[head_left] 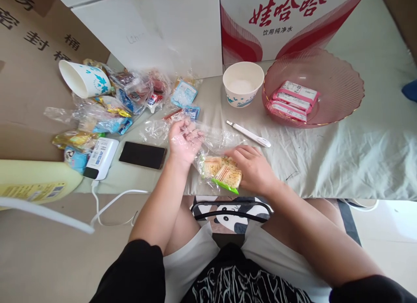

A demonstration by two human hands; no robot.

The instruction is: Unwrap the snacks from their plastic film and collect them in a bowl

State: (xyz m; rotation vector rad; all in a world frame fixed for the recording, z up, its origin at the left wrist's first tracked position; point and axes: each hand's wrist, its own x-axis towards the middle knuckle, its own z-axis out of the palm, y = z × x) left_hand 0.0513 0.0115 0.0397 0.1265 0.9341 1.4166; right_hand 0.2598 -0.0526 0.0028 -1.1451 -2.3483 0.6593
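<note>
In the head view, a crumpled clear plastic bag stretches between my two hands near the bed-like surface's front edge. My left hand is turned palm up, its fingers curled into the bag's film. Several cracker packets in see-through wrappers, one with a bright green edge, lie at the bag's lower part. My right hand grips them from the right; its fingertips are partly hidden. Just beyond it lies a white utility knife, untouched.
A paper bowl and a pink ribbed bowl with pink packets stand behind. Leftward are a phone, a white power bank with a cable, heaped snack packets and a tipped paper cup. Boxes line the back.
</note>
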